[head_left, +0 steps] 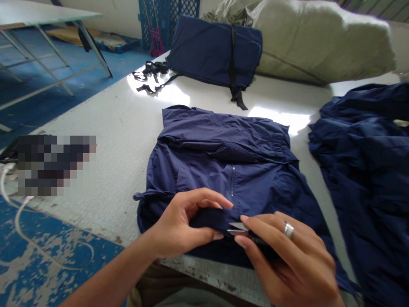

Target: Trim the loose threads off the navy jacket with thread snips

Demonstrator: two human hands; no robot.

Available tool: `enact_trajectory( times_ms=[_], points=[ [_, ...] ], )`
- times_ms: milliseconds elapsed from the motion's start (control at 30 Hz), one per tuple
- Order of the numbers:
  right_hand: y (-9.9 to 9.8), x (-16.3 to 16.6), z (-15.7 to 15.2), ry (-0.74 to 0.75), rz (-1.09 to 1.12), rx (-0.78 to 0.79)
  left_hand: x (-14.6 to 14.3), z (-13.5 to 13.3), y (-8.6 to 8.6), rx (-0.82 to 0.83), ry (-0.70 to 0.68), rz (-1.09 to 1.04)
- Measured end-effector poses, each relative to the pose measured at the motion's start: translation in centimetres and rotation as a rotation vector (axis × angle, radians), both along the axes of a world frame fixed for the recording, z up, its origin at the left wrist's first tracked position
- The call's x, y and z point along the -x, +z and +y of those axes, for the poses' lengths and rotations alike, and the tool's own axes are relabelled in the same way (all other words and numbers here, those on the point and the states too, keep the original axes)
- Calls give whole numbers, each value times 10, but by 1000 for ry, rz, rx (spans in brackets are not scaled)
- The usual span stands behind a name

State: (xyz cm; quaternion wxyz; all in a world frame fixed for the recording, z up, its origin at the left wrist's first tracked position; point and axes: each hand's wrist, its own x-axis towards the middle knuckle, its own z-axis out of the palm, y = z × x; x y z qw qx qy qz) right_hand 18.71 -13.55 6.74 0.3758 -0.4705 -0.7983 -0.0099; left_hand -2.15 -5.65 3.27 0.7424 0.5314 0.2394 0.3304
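A navy blue garment (223, 166) with a short zipper lies folded on the white table (118, 128) in front of me. My left hand (182, 226) pinches a fold of its near edge between thumb and fingers. My right hand (287, 256), wearing a silver ring, grips small metal thread snips (238, 228) whose blades touch the pinched fabric beside my left thumb.
A pile of navy garments (364, 170) lies at the right. A strapped navy bundle (214, 51) and a large grey-green sack (319, 38) sit at the back. Black straps (150, 76) lie by the bundle. Another table (41, 17) stands on the blue floor (47, 256) at left.
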Motion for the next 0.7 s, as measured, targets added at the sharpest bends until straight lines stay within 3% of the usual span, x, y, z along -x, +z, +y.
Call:
enact_trajectory(
  times_ms=[700],
  points=[
    [1,-2,0,35,-111,-124,3,5,1,28,-41,34]
  ],
)
